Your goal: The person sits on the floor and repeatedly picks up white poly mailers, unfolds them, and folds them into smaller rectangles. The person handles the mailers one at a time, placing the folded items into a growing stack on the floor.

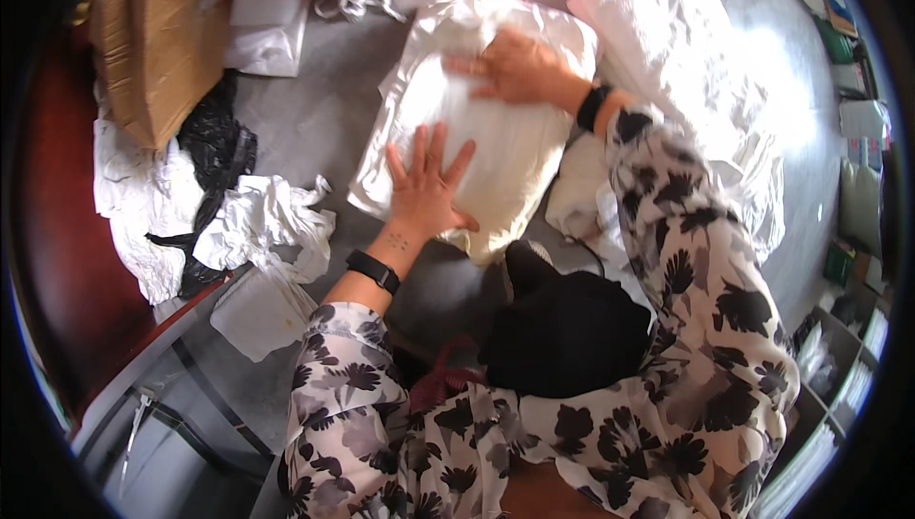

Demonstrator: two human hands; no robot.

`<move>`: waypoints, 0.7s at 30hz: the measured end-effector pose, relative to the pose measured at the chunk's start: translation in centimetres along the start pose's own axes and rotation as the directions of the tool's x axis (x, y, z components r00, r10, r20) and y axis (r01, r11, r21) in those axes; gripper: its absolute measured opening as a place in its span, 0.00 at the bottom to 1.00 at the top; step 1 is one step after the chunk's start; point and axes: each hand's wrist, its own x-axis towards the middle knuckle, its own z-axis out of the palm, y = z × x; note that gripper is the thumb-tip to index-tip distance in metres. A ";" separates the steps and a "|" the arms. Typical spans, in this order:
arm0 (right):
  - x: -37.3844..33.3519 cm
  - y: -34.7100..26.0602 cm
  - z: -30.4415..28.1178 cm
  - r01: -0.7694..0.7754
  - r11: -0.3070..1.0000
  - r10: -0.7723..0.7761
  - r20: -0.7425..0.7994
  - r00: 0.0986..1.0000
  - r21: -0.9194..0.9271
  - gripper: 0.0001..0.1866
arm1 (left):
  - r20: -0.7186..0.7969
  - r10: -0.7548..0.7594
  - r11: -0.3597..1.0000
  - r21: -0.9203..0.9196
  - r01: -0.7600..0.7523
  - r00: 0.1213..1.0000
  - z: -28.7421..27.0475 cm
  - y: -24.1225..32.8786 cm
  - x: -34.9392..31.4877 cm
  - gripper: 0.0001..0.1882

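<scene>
A flat, cream-white folded cloth bundle [510,152] lies on the grey floor in front of me, its surface slightly wrinkled. My left hand [426,185] rests flat on its near left part, fingers spread. Farther up, toward the bundle's far right side, my right hand [524,69] lies over it with fingers stretched to the left, a little blurred by motion. Neither hand has anything in its grasp. Both wrists carry dark bands.
White crumpled bags [262,223] and a black plastic bag [224,147] lie to the left, below a brown cardboard box [157,33]. A large white sack [667,42] lies at the right. Shelves [839,366] line the far right edge.
</scene>
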 end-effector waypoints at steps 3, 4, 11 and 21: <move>0.9 4.2 -0.6 -0.217 0.956 0.197 -0.116 0.973 -0.195 0.30 | -0.028 -0.008 0.997 -0.078 0.006 1.000 1.7 -0.6 -0.2 0.73; 0.9 4.7 -1.6 -0.361 0.918 0.345 -0.118 0.931 -0.164 0.30 | 0.029 -0.024 0.997 -0.074 0.026 0.999 1.9 -0.8 -0.2 0.73; -7.1 -2.8 -3.2 0.003 1.000 -0.003 -0.042 0.999 0.002 0.30 | 0.162 -0.082 0.996 -0.001 0.084 0.983 0.8 0.0 0.4 0.73; -8.0 -4.4 -6.2 -0.409 0.910 0.376 0.285 0.882 0.067 0.39 | 0.091 0.097 0.976 -0.203 -0.077 0.991 -3.9 -0.9 -3.4 0.49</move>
